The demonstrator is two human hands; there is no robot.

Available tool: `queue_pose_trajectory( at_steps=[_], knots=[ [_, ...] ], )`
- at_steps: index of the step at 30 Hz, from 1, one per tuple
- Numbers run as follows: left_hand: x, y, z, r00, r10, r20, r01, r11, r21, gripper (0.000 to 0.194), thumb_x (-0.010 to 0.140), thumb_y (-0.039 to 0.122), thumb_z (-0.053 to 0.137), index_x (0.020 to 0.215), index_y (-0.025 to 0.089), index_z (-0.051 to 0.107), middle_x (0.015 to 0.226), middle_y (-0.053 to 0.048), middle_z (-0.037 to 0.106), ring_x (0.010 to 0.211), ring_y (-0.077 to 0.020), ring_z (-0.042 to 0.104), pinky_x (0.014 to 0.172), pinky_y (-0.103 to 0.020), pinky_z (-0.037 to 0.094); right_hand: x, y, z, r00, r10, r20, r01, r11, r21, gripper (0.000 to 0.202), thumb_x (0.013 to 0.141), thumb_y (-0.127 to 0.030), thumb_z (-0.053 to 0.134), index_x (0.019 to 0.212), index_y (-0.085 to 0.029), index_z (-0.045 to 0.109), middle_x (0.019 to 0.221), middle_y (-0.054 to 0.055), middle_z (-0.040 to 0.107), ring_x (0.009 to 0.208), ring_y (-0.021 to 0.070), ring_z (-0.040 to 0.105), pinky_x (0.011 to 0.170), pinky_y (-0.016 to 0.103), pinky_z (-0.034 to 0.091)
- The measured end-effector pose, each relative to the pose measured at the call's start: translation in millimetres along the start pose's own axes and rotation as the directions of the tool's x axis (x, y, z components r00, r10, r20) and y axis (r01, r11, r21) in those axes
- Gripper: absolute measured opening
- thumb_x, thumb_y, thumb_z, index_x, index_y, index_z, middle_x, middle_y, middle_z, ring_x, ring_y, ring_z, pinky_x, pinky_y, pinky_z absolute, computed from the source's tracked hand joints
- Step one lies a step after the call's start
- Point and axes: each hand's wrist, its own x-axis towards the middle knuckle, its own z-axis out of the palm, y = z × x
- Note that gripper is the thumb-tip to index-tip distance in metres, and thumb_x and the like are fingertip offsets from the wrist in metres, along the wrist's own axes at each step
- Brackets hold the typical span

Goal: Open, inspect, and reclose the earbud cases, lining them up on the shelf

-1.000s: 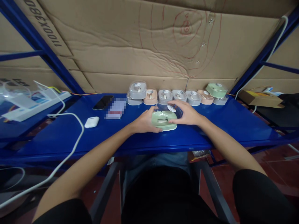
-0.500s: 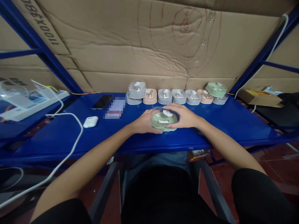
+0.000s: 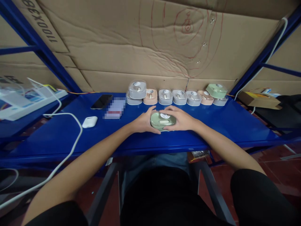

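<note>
A: Starting big, what do you have around you?

B: Cardboard (image 3: 150, 40) covers the whole back wall, with red scribbles on it. Your blue shelf (image 3: 223, 122) runs across the view, between two slanting blue posts. The floor below is reddish.

A: And counting what's on the shelf?

B: One row of small cases (image 3: 175, 96) along the back edge: seven on the shelf itself, with two more stacked on top, a grey one at the left end and a green one at the right. That makes nine. One white cable (image 3: 70, 125) loops on the left. One dark phone (image 3: 101, 101) lies flat, one blurred card (image 3: 115, 108) beside it, and one white earbud case (image 3: 89, 121) nearer you.

A: Where is my green case?

B: The green case (image 3: 162, 121) sits on the shelf, near the front edge, in front of the row. Your left hand (image 3: 142, 122) cups its left side, fingers curled against it. Your right hand (image 3: 181, 118) lies over its top and right side, pressing down. Both hands grip it.
</note>
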Motion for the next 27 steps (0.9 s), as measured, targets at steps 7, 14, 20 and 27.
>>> queue_pose_trajectory(
  at_steps=[7,14,20,27],
  knots=[
    [-2.6,8.7,-3.2,1.000,0.020,0.020,-0.021,0.997,0.068,0.113,0.062,0.059,0.102,0.158,0.024,0.053,0.161,-0.020,0.068,0.147,-0.0462,0.067,0.125,-0.063,0.051,-15.7,10.2,8.7,0.999,-0.043,0.010,0.043,0.999,0.032,0.104,0.088,-0.080,0.086,0.175,-0.033,0.053,0.154,0.016,0.064,0.145,0.0396,0.066,0.125,0.060,0.056],
    [-1.9,2.1,-7.6,0.992,0.075,-0.106,-0.074,0.997,0.014,0.100,0.080,0.063,0.089,0.161,0.023,0.048,0.152,-0.018,0.073,0.146,-0.0393,0.069,0.129,-0.062,0.049,-32.9,40.6,-45.3,0.936,0.106,-0.335,-0.199,0.946,-0.257,0.101,0.084,-0.085,0.084,0.167,-0.030,0.063,0.155,0.019,0.062,0.143,0.0472,0.062,0.124,0.067,0.053],
    [-1.7,2.2,-8.2,0.995,0.063,-0.078,-0.057,0.995,0.079,0.090,0.087,0.063,0.082,0.161,0.023,0.049,0.148,-0.018,0.075,0.141,-0.0384,0.071,0.125,-0.062,0.053,-12.8,104.5,-110.7,0.553,0.454,-0.699,-0.804,0.511,-0.304,0.087,0.096,-0.073,0.075,0.161,-0.016,0.064,0.148,0.028,0.062,0.132,0.0486,0.063,0.113,0.064,0.050],
    [-3.6,4.9,-10.0,0.999,0.027,-0.039,-0.023,0.993,0.116,0.092,0.089,0.065,0.079,0.164,0.022,0.049,0.152,-0.019,0.072,0.144,-0.0401,0.068,0.122,-0.058,0.054,-1.9,134.6,-98.5,0.476,0.513,-0.714,-0.879,0.316,-0.358,0.075,0.101,-0.067,0.072,0.143,-0.005,0.071,0.144,0.036,0.066,0.135,0.0472,0.058,0.113,0.062,0.043]
  ],
)
